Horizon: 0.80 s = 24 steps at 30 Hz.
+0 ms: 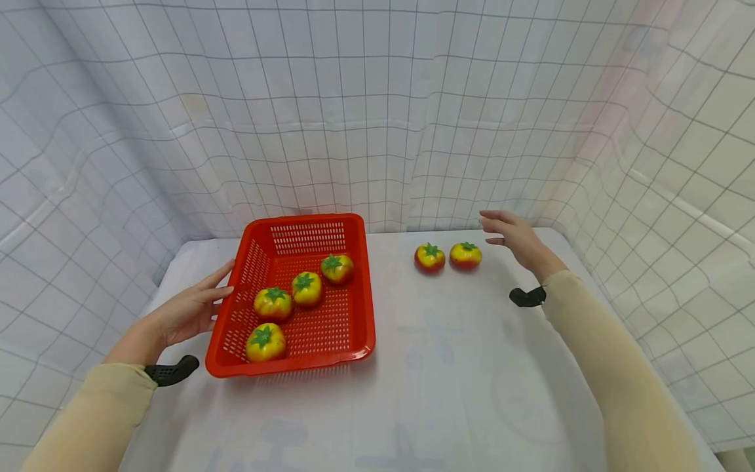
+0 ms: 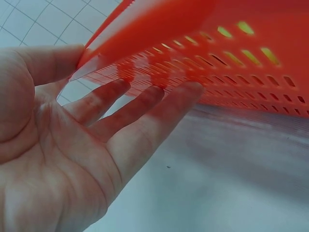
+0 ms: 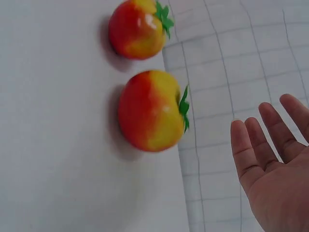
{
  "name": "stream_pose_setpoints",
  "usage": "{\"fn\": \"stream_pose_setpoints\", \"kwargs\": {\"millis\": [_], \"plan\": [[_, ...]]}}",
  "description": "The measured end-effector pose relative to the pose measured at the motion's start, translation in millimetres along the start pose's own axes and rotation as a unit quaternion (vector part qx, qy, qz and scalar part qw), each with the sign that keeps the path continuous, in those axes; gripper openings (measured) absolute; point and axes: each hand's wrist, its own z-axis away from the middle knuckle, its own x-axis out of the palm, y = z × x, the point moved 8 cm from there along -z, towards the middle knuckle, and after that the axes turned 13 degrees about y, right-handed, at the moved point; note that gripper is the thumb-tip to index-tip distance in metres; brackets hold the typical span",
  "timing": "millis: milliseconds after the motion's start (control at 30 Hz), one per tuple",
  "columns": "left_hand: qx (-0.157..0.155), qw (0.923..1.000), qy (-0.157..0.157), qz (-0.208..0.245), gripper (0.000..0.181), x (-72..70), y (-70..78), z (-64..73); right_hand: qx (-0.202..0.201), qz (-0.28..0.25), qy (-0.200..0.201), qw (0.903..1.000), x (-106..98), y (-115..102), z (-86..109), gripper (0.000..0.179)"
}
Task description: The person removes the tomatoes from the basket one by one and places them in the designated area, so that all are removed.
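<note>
At the left stands a red plastic basket (image 1: 345, 328) with slotted walls. Inside it lie several shiny red-and-yellow toy tomatoes with green star-shaped tops, among them one in the near corner (image 1: 265, 342). My left hand (image 1: 187, 316) is at the basket's left side, its fairly straight fingers (image 2: 145, 116) against the slotted wall and the thumb at the rim. To the right of the basket, two more toy tomatoes, a left one (image 1: 429, 258) and a right one (image 1: 465, 255), sit side by side on the table. My right hand (image 1: 514, 239) hovers just right of them, fingers extended and holding nothing.
A white table (image 1: 448, 387) carries everything, with a white grid-patterned curtain (image 1: 383, 118) hanging along its back and both sides. Each wrist wears a black device, one on the left (image 1: 172, 371) and one on the right (image 1: 527, 297).
</note>
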Motion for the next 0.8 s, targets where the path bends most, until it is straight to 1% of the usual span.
{"fn": "stream_pose_setpoints", "kwargs": {"millis": [67, 167, 300, 400, 567, 667, 800], "plan": [[0.002, 1.0000, -0.002, -0.003, 0.071, 0.1, 0.8, 0.0, -0.012, -0.016, -0.013, 0.9997, 12, -13, 2.4, 0.063], [0.009, 0.9999, -0.007, -0.008, 0.071, -0.4, 2.7, 0.6, -0.030, -0.034, -0.044, 0.9980, 34, -33, 7.3, 0.060], [0.016, 0.9997, -0.013, -0.016, 0.072, -0.9, 4.8, 0.6, -0.050, -0.028, -0.084, 0.9948, 62, -53, 15.4, 0.056], [0.016, 0.9996, -0.011, -0.018, 0.072, -1.3, 4.7, -0.6, -0.058, -0.019, -0.111, 0.9919, 80, -61, 20.6, 0.054], [0.017, 0.9995, -0.011, -0.025, 0.072, -0.8, 4.2, -1.2, -0.064, 0.005, -0.148, 0.9869, 103, -68, 29.9, 0.056], [0.018, 0.9994, -0.007, -0.030, 0.072, -1.0, 4.4, -0.4, -0.081, 0.023, -0.168, 0.9822, 117, -74, 36.2, 0.057], [0.016, 0.9991, 0.002, -0.040, 0.072, -1.1, 4.6, 0.4, -0.102, 0.020, -0.200, 0.9743, 138, -86, 46.4, 0.055]]}}
